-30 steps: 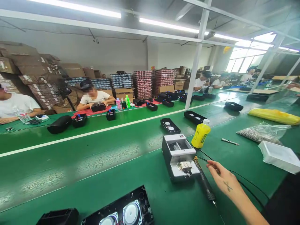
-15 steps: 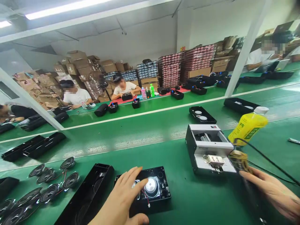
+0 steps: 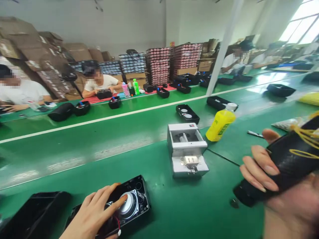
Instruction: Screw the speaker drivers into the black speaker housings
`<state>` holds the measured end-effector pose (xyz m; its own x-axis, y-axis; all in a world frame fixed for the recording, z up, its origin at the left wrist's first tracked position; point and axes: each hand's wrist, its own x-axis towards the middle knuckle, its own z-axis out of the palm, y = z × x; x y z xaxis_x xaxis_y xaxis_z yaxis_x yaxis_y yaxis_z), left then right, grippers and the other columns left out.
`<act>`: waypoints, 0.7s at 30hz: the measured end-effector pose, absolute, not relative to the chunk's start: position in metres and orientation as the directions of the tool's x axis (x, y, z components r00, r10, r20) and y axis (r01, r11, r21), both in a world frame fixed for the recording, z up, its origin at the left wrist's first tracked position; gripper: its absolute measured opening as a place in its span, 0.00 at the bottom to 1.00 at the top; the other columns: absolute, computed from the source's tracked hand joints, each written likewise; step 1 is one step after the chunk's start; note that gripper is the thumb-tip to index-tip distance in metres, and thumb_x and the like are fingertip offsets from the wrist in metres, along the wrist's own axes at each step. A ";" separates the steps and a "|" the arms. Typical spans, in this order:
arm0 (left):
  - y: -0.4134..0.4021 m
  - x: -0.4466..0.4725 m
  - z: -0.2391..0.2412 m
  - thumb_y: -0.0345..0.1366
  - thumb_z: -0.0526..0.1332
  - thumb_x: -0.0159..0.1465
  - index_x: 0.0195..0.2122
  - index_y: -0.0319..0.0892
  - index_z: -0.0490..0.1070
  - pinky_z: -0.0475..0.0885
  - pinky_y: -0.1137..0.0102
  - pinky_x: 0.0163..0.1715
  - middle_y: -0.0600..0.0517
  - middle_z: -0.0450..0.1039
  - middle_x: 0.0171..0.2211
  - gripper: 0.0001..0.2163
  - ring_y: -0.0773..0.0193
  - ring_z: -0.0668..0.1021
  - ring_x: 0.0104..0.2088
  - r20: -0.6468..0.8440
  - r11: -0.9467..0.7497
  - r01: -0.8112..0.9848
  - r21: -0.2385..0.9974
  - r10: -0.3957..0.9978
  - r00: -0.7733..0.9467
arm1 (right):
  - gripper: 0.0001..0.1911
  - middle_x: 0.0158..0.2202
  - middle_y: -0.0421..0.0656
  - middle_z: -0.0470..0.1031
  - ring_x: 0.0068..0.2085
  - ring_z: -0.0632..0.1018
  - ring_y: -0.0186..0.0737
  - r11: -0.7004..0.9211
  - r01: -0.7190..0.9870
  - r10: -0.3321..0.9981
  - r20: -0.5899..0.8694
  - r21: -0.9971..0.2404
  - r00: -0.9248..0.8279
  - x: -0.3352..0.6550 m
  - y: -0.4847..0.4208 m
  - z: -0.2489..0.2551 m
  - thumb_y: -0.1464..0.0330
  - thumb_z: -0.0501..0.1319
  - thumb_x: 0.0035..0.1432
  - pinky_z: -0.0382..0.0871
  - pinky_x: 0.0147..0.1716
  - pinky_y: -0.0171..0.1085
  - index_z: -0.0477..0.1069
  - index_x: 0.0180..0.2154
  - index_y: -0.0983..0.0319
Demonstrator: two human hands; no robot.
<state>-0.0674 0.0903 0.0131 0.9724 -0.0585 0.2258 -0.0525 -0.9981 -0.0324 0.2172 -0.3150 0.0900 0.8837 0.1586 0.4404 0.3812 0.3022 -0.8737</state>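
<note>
One long, glossy green bench (image 3: 186, 212) was loaded with gear. A boxy white-and-grey machine (image 3: 187, 151) was parked mid-bench. Nearer and to the left, an open black rectangular speaker housing (image 3: 141, 196) was covered partly by the left hand (image 3: 93, 210), fingers loosely spread. A chunky black cylindrical tool (image 3: 291, 162) was gripped by the curled right hand (image 3: 264, 167). A yellow plastic bottle (image 3: 220, 125) was left beside the machine.

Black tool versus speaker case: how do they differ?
The black tool is held up in the right hand; the speaker case rests on the green table under the left hand. The tool is rounded; the case is boxy. Both are mostly black.
</note>
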 end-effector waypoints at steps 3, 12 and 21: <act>0.071 -0.050 0.004 0.39 0.70 0.56 0.74 0.68 0.62 0.80 0.46 0.56 0.48 0.64 0.76 0.43 0.37 0.77 0.65 0.225 -0.988 -0.143 -0.052 -0.151 0.962 | 0.28 0.25 0.38 0.65 0.17 0.63 0.37 0.552 0.348 0.173 0.513 -0.757 0.841 0.217 -0.276 0.129 0.39 0.67 0.62 0.57 0.13 0.39 0.81 0.52 0.51; -0.005 -0.003 -0.016 0.53 0.74 0.56 0.68 0.59 0.69 0.74 0.40 0.53 0.36 0.65 0.72 0.38 0.31 0.74 0.62 0.277 -0.955 -0.283 -0.087 -0.296 0.914 | 0.39 0.27 0.36 0.72 0.17 0.69 0.36 0.609 0.368 0.133 0.547 -0.702 0.826 0.224 -0.209 0.122 0.30 0.70 0.51 0.63 0.12 0.36 0.78 0.47 0.55; -0.020 -0.003 -0.002 0.45 0.77 0.53 0.69 0.61 0.67 0.69 0.39 0.62 0.41 0.56 0.78 0.42 0.32 0.71 0.67 0.166 -0.979 -0.202 -0.005 -0.200 0.966 | 0.39 0.23 0.35 0.70 0.16 0.67 0.34 0.559 0.394 0.194 0.577 -0.730 0.793 0.225 -0.201 0.114 0.29 0.64 0.56 0.61 0.12 0.34 0.78 0.45 0.57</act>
